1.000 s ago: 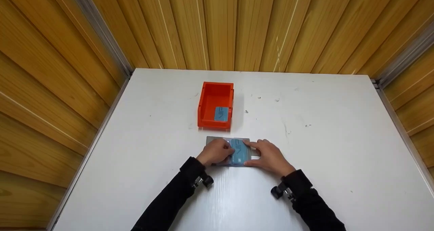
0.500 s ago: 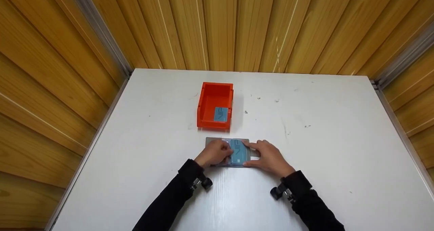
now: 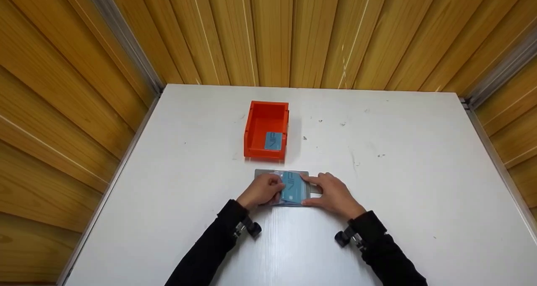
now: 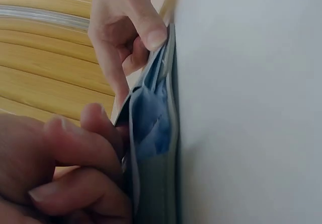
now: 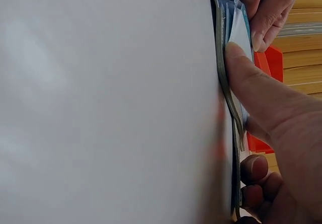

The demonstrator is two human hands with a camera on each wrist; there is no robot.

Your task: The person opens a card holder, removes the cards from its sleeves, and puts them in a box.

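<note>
A grey card holder (image 3: 262,172) with clear plastic sleeves lies opened out on the white table. Over its right half sits a blue VIP card (image 3: 292,188), slightly tilted. My left hand (image 3: 261,190) pinches the card's left edge; in the left wrist view the bent fingers (image 4: 83,156) partly hide that grip. With thumb and fingers spread across its right end, my right hand (image 3: 334,196) holds the holder. The right wrist view has the right thumb (image 5: 241,63) pressing at the edge of the sleeves. Bluish sleeves (image 4: 151,116) gape between the hands in the left wrist view.
Just beyond the holder stands a red-orange open bin (image 3: 264,154). Another blue VIP card (image 3: 273,141) lies in its front right corner. Wooden plank walls (image 3: 272,34) border the table at the back and sides.
My left hand has shifted slightly left, and the VIP card has slid left with it and tilted a little. The right hand and the holder stay in place.
</note>
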